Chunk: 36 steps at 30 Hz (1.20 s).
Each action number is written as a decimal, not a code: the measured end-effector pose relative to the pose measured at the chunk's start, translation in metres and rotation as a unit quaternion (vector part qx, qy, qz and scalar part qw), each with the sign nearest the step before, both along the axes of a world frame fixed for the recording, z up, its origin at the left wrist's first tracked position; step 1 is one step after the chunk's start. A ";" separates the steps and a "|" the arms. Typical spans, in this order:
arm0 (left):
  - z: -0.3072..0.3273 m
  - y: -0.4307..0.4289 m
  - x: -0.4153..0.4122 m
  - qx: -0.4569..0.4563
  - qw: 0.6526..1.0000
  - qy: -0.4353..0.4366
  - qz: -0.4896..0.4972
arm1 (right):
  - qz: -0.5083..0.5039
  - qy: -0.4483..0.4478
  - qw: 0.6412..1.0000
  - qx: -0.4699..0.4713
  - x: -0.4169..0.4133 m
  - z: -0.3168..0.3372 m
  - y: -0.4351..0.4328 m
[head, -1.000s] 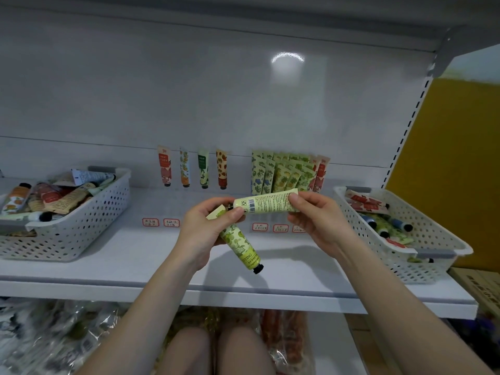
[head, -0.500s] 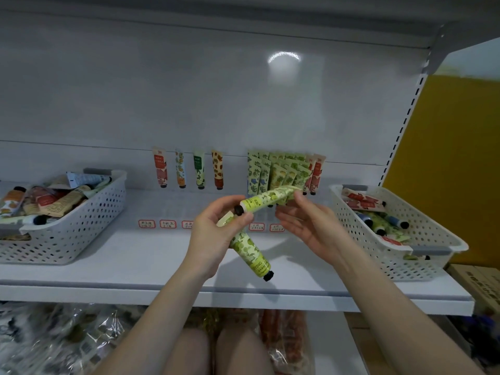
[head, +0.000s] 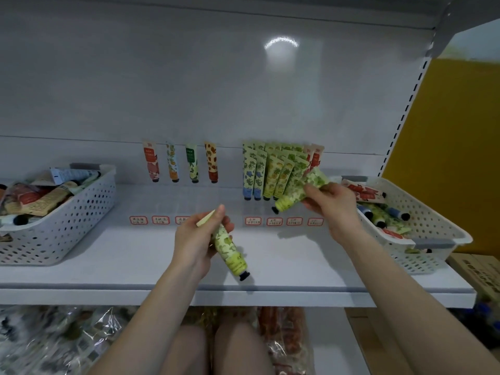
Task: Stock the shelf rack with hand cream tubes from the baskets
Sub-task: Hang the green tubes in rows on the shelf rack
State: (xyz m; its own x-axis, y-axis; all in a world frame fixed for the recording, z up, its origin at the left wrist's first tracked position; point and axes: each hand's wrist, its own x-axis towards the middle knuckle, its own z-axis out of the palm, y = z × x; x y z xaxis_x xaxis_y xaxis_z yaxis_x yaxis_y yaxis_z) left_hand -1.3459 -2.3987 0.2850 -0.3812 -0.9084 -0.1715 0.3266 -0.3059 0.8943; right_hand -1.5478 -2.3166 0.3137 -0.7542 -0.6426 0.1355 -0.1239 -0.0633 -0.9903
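Observation:
My left hand (head: 198, 239) grips a green leaf-patterned hand cream tube (head: 230, 254) above the middle of the white shelf (head: 135, 255), black cap pointing down and right. My right hand (head: 334, 205) holds a second green tube (head: 297, 194) by its flat end, cap down-left, right in front of the cluster of green and blue tubes (head: 273, 171) standing in the clear rack at the shelf's back. Several single tubes (head: 180, 165) stand in the rack to the left. A white basket (head: 62, 220) of tubes sits at left, another basket (head: 430, 231) at right.
Red-bordered price labels (head: 273, 221) line the front of the rack. A yellow wall (head: 446, 158) and cardboard boxes (head: 479, 269) are to the right. Plastic-wrapped goods (head: 54, 342) lie below the shelf, and my knees (head: 216, 350) show beneath the shelf edge.
The two hands held the tubes together at centre; my right hand has carried its tube right and back to the green cluster in the rack, while my left hand stays low with its tube.

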 end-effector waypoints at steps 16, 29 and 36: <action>0.000 -0.013 -0.020 0.037 0.996 0.080 -0.030 | -0.128 0.264 0.935 0.198 -0.070 0.015 -0.052; -0.010 -0.019 -0.022 0.014 0.997 0.067 -0.036 | -0.067 0.329 0.926 0.174 -0.063 0.006 -0.062; -0.013 -0.022 -0.021 0.014 0.997 0.066 -0.035 | -0.059 0.303 0.933 0.187 -0.066 -0.004 -0.071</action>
State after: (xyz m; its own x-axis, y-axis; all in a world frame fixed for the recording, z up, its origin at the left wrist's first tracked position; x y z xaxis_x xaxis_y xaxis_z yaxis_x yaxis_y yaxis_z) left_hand -1.3669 -2.4206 0.2724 -0.4641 -0.8746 -0.1401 0.4188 -0.3560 0.8353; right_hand -1.6140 -2.3875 0.3101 -0.6802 -0.6479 0.3429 -0.6523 0.3217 -0.6863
